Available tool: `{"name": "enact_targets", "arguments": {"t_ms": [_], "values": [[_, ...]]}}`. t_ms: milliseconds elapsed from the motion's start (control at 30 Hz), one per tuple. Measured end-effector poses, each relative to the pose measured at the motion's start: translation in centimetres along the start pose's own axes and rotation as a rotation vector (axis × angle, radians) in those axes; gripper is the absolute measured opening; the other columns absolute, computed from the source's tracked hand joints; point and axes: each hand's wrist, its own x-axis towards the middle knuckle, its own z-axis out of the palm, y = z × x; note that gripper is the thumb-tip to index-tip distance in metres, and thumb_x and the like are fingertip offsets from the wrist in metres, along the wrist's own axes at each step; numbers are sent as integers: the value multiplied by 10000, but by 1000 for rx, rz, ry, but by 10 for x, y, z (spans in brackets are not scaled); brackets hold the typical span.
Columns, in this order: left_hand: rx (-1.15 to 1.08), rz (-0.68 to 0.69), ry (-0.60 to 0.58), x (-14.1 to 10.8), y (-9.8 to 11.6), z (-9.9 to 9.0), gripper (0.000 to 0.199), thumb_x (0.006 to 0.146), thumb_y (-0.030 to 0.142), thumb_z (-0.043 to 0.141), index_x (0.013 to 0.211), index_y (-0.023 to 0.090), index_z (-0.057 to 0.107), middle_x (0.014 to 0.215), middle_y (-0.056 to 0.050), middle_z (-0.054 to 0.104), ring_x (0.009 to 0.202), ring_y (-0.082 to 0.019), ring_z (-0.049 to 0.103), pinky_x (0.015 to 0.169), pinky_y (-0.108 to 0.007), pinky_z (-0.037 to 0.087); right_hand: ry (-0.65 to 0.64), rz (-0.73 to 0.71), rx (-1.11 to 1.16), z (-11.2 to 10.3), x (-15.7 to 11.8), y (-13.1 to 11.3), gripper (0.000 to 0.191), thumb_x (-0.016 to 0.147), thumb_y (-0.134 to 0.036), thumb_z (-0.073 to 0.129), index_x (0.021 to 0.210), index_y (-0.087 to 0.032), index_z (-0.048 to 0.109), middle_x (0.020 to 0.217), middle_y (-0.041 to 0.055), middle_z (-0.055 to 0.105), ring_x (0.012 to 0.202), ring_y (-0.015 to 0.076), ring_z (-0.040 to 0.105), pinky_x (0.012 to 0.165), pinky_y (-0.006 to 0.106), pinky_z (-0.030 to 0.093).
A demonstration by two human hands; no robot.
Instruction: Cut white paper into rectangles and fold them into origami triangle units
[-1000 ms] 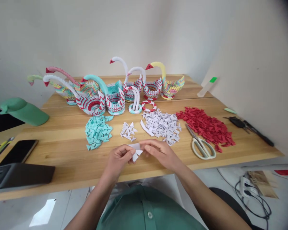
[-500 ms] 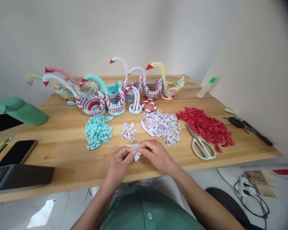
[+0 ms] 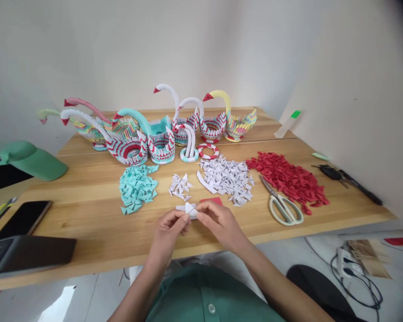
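Between my two hands is a small folded piece of white paper (image 3: pixel 190 209), with a pointed top and creases on its face. My left hand (image 3: pixel 169 226) pinches its left corner between thumb and fingers. On the other side my right hand (image 3: pixel 219 220) grips the right corner the same way. Just behind the right fingers lies a red paper (image 3: pixel 212 201), flat on the table and partly covered. A few folded white triangles (image 3: pixel 180 186) rest beyond the hands, beside a larger heap of white triangles (image 3: pixel 229 179).
Teal triangles (image 3: pixel 138 190) are heaped left, red triangles (image 3: pixel 290 179) right, with scissors (image 3: pixel 285 208) beside them. Paper swans (image 3: pixel 130 150) line the back. At left are a green bottle (image 3: pixel 36 163), a phone (image 3: pixel 23 220) and a dark box (image 3: pixel 36 255).
The white paper has turned in my fingers and now shows a flat, pointed face. My hands sit slightly further apart, and more of the red paper shows.
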Motion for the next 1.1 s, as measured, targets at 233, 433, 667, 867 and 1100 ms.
{"name": "enact_targets", "arguments": {"t_ms": [233, 433, 667, 867, 1100], "values": [[91, 9, -31, -2, 0, 1, 248, 801, 369, 642, 682, 153, 670, 626, -18, 619, 577, -123, 507, 552, -223, 415, 111, 68, 101, 6, 0, 5, 165, 837, -325, 619, 762, -178, 622, 681, -3, 620, 621, 129, 551, 588, 237, 450], [189, 71, -25, -5, 2, 0, 245, 805, 353, 617, 660, 157, 635, 626, -15, 587, 567, -121, 461, 541, -222, 377, 145, 80, 105, 8, -2, 6, 179, 828, -334, 618, 739, -179, 616, 672, -3, 614, 612, 129, 542, 577, 235, 441], [250, 117, -21, -8, 5, 3, 222, 802, 316, 607, 642, 162, 602, 597, 4, 528, 564, -121, 429, 539, -220, 345, 156, 125, 127, 12, -5, 3, 181, 828, -328, 600, 721, -183, 584, 647, -16, 573, 594, 123, 513, 560, 233, 413], [216, 77, -12, -10, 0, 5, 257, 824, 367, 601, 665, 166, 619, 602, 1, 540, 549, -122, 432, 530, -223, 353, 204, 137, 139, 16, -5, 5, 172, 826, -329, 608, 732, -189, 573, 655, -19, 584, 607, 129, 538, 574, 238, 438], [143, 15, -39, -4, 0, 5, 263, 767, 394, 667, 658, 163, 605, 584, 15, 531, 528, -106, 427, 512, -212, 360, 207, 88, 88, 17, -7, 7, 154, 843, -277, 592, 957, -188, 646, 766, 8, 643, 705, 150, 603, 661, 264, 482]]}}
